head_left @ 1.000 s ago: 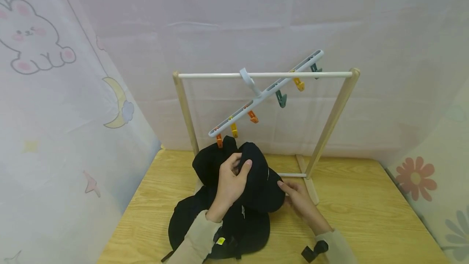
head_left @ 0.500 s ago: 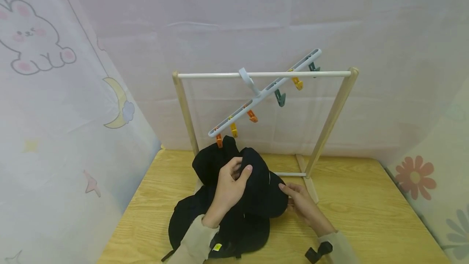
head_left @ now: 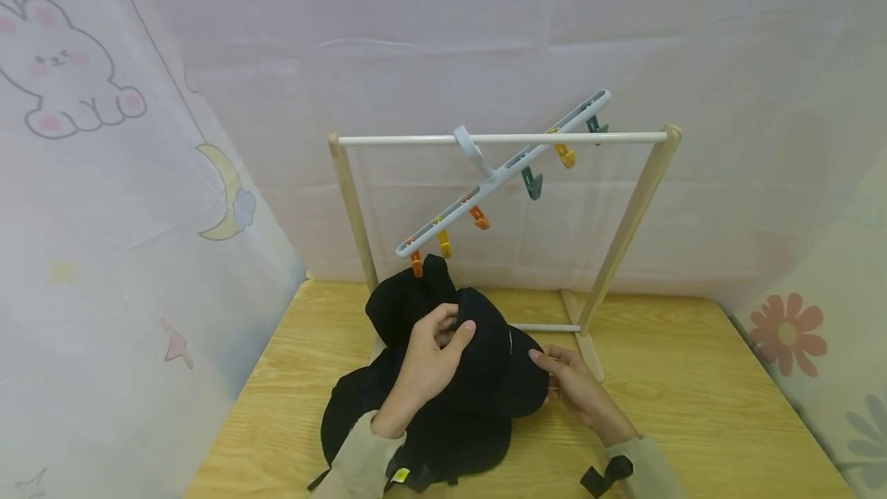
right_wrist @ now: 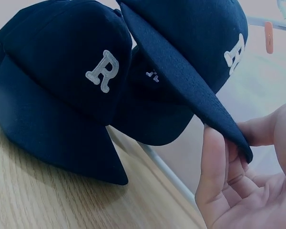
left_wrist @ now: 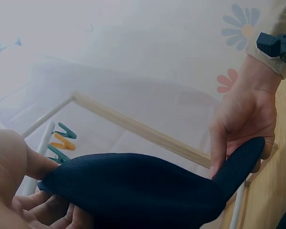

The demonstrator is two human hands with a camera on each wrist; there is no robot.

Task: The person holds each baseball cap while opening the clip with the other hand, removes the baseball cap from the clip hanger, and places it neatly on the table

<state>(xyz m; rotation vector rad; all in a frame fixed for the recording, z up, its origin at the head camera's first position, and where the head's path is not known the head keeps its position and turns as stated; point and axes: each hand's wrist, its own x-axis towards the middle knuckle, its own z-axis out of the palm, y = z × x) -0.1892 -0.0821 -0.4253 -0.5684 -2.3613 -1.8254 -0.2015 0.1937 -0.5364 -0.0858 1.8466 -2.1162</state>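
A dark baseball cap [head_left: 485,360] is held up between both hands, with a white letter R [right_wrist: 234,55] on its front. My left hand [head_left: 435,353] pinches the edge of its crown [left_wrist: 128,186] between thumb and fingers. With thumb and fingers, my right hand [head_left: 575,387] grips the brim [right_wrist: 190,90]. A second dark cap [right_wrist: 62,62], also marked R, lies on the table below. Behind them, a third cap [head_left: 402,306] hangs at the orange clip [head_left: 416,264] on the low end of the white hanger [head_left: 495,178].
The hanger tilts on the white top bar [head_left: 589,138] of a wooden rack [head_left: 630,229]. Several orange, yellow and green clips [head_left: 532,183] line it. The rack stands on a wood-grain table [head_left: 679,383], before a printed cloth backdrop [head_left: 762,98].
Both hands have lowered the held cap slightly and shifted it a little to the right. Their grips look the same. The hanger and the other caps stay put.
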